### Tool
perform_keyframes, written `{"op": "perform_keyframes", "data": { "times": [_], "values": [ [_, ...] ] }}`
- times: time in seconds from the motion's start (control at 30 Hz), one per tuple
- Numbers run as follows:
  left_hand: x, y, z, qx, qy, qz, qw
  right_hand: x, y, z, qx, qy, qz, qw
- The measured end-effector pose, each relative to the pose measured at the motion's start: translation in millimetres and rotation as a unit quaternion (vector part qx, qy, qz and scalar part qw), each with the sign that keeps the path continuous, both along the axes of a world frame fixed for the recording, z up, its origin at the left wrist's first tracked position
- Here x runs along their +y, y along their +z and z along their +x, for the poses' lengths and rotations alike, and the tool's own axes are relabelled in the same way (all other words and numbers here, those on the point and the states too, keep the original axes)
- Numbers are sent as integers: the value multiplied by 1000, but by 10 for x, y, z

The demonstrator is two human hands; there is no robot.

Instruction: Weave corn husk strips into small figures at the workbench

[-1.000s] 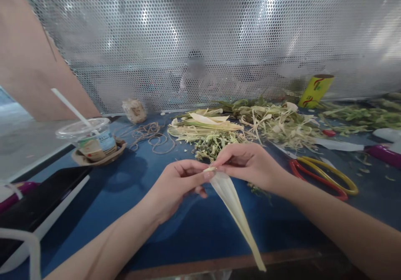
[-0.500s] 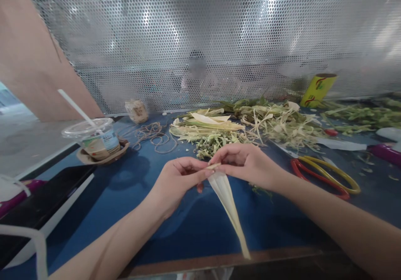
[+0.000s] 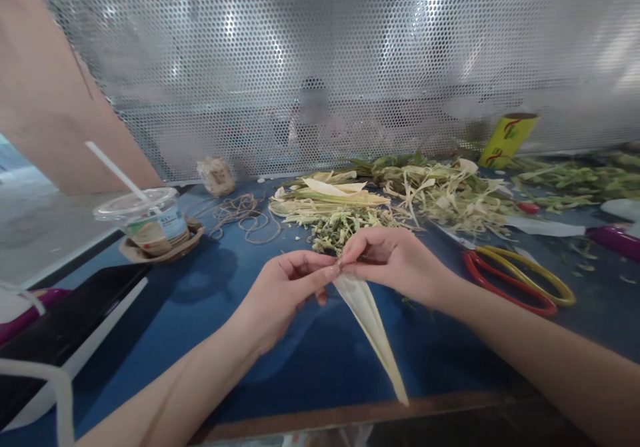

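Swinging slightly right compared with half a second ago, the free tip of the husk [image 3: 373, 327] is now showing over the front edge of the table [image 3: 295, 380], while both hands are keeping nearly the same place. Left hand [image 3: 287, 287] and right hand [image 3: 390, 257] are meeting at the fingertips, both pinching the husk's gathered top end; the rest of it is hanging toward the person, slanting right. Whether the tip is touching the edge, the view is not making clear.

Most of the risk is sitting in that pinch. Thumbs and fingers are covering the spot, so a split could be starting there unseen. The husk is looking thin, and uneven pulling by the two hands would likely be tearing it lengthwise. Too slack a grip could be letting the gathered end spring open, since nothing else is visibly holding it. Its long tail is hanging free, so it could be snagging or twisting the top out of line.

Herbs [image 3: 333, 230] are lying just beyond the fingertips, where a dropped husk could be tangling with them. Scissors [image 3: 520, 290] are resting near the right forearm, with the knife [image 3: 565, 229] farther off; a careless sweep could be knocking the handles. Twine [image 3: 245, 214] is lying loose near the cup [image 3: 160, 227], and a wide leftward reach could be catching a loop.
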State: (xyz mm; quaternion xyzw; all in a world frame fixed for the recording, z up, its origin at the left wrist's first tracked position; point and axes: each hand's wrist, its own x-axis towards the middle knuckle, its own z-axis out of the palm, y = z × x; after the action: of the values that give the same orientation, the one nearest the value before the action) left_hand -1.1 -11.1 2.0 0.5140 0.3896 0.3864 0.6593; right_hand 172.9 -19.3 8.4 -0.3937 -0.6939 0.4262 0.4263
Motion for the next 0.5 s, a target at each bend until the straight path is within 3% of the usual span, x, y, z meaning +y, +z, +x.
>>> {"op": "perform_keyframes", "data": {
  "times": [0.33, 0.5],
  "values": [
    [-19, -3, -23, 33, 39, 75, 996, -10, 17, -21, -5, 20, -78, 997],
    [-10, 15, -22, 42, 29, 80, 996, -15, -4, -24, 8, 2, -35, 999]
  ]
}}
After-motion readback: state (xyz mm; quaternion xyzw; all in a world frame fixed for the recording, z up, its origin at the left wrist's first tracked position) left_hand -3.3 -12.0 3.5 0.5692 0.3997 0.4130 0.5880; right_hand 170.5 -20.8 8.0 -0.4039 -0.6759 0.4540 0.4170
